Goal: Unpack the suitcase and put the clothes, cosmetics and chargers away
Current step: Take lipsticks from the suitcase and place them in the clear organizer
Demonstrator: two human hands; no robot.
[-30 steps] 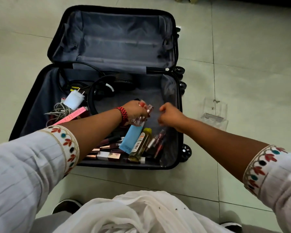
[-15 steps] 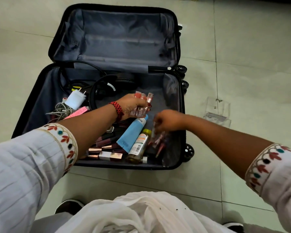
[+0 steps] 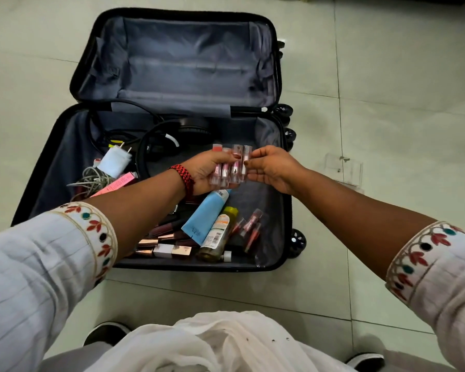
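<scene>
A black suitcase (image 3: 38,167) lies open on the floor, its far half bare. My left hand (image 3: 207,170) holds a row of several clear pink lipstick tubes (image 3: 230,166) above the near half. My right hand (image 3: 271,167) pinches the rightmost tube of that row. Below the hands lie a blue tube (image 3: 204,218), a yellow-capped oil bottle (image 3: 218,234), more lipsticks (image 3: 250,226) and rose-gold cosmetics (image 3: 169,248). At the left sit a white charger plug (image 3: 116,161), a grey cable bundle (image 3: 91,181) and a pink box (image 3: 116,185). Black headphones (image 3: 191,130) lie at the back.
A clear plastic organiser box (image 3: 342,170) stands on the pale tiled floor (image 3: 400,103) right of the suitcase. White cloth (image 3: 220,345) lies over my lap at the bottom edge. Suitcase wheels (image 3: 297,241) stick out on the right side.
My right hand rose from the lipsticks in the suitcase's near right corner to the left hand, adding a tube to the row held there. The left hand lifted a little.
</scene>
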